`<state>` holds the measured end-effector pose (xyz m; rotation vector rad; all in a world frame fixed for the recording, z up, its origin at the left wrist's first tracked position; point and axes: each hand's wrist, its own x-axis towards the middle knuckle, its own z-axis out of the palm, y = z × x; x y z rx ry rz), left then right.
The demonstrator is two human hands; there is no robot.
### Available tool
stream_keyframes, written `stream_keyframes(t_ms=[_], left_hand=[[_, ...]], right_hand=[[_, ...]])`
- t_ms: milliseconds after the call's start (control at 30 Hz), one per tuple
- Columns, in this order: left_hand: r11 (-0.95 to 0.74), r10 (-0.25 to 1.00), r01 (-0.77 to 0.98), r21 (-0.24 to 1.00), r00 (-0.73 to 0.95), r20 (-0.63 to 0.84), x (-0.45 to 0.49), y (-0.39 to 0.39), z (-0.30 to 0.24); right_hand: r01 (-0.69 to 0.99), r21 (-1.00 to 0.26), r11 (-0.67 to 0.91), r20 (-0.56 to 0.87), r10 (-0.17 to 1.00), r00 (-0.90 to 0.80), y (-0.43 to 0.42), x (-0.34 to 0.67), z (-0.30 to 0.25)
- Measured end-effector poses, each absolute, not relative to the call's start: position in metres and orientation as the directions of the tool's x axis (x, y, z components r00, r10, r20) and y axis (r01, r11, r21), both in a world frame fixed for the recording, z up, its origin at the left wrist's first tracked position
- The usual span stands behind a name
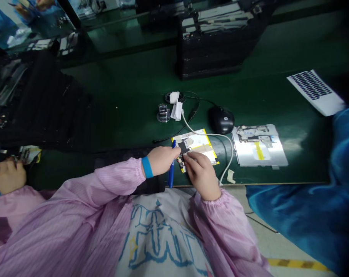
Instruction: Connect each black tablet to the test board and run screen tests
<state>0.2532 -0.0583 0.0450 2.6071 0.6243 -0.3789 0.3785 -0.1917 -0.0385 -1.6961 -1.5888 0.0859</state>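
Note:
A flat battery assembly (204, 141), white with yellow edges and a small circuit board at its near end, lies on the green table in front of me. My left hand (162, 159), with a blue band at the wrist, is closed at its left edge. A blue pen (171, 175) passes under the left thumb and sticks out towards me. My right hand (201, 171) rests over the near part of the assembly, fingertips pinched together near the left thumb. Whatever is between those fingertips is hidden.
Right of my hands are a black mouse (221, 119), a white cable (231, 154) and a silver panel with electronics (266, 154). Beyond lie a small clock display (163, 110) and a keyboard sheet (315, 92). Black tray stacks (211, 57) stand behind. A co-worker's hand (8, 177) is left.

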Motion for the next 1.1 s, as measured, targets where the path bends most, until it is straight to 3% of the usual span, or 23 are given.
stream_keyframes(t_ms=[300,600,900,1100], left_hand=[[-0.802,0.365,0.486,0.348,0.859,-0.359,0.2534,-0.0586,0.0465],[-0.771,0.353,0.459,0.442,0.885,-0.302,0.2504,-0.0562,0.0444],[-0.788,0.355,0.476,0.39,0.87,-0.343,0.2496,-0.0574,0.0422],[-0.821,0.351,0.459,0.338,0.874,-0.335,0.2506,-0.0572,0.04]], right_hand=[[0.846,-0.527,0.081,0.423,0.888,0.179,-0.1916,0.3777,-0.0355],[0.849,-0.516,0.117,0.481,0.86,0.174,-0.1915,0.3781,-0.039],[0.843,-0.524,0.119,0.486,0.855,0.182,-0.1921,0.3775,-0.0393],[0.883,-0.458,0.107,0.465,0.875,0.135,-0.1918,0.3781,-0.0354]])
